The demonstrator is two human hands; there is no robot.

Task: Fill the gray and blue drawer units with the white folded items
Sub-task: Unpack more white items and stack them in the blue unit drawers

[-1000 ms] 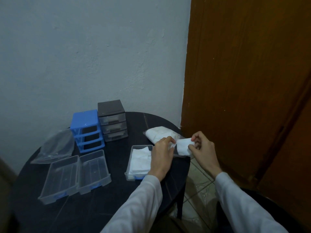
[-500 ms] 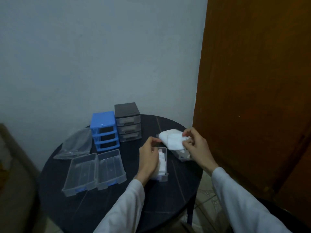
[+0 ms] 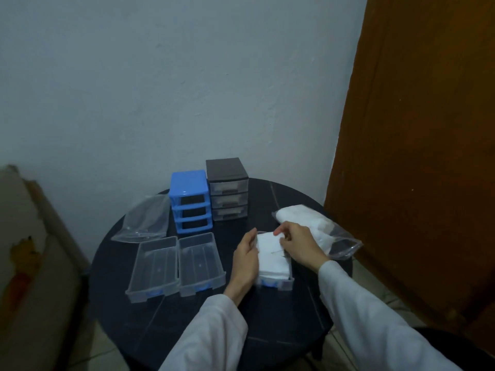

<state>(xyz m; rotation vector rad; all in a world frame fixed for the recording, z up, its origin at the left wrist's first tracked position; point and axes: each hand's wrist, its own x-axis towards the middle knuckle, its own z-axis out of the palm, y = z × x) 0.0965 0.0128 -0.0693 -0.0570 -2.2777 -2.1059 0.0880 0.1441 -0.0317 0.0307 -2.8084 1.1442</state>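
A clear drawer (image 3: 278, 283) stacked with white folded items (image 3: 273, 259) sits on the round black table (image 3: 281, 322) between my hands. My left hand (image 3: 245, 259) lies flat against the drawer's left side, fingers fairly straight. My right hand (image 3: 297, 243) pinches the top white item at the stack's far right corner. The blue drawer unit (image 3: 190, 200) stands at the back with three empty slots. The gray drawer unit (image 3: 227, 188) beside it has its drawers in.
Two empty clear drawers (image 3: 155, 266) (image 3: 201, 261) lie side by side left of my hands. A clear bag of white items (image 3: 308, 226) lies at the table's right edge, an empty clear bag (image 3: 146, 218) at the left. A brown door (image 3: 415, 156) stands right.
My right hand brought a white item from the bag down onto the stack in the drawer. My left hand moved from that item to the drawer's left side. The view shifted left.
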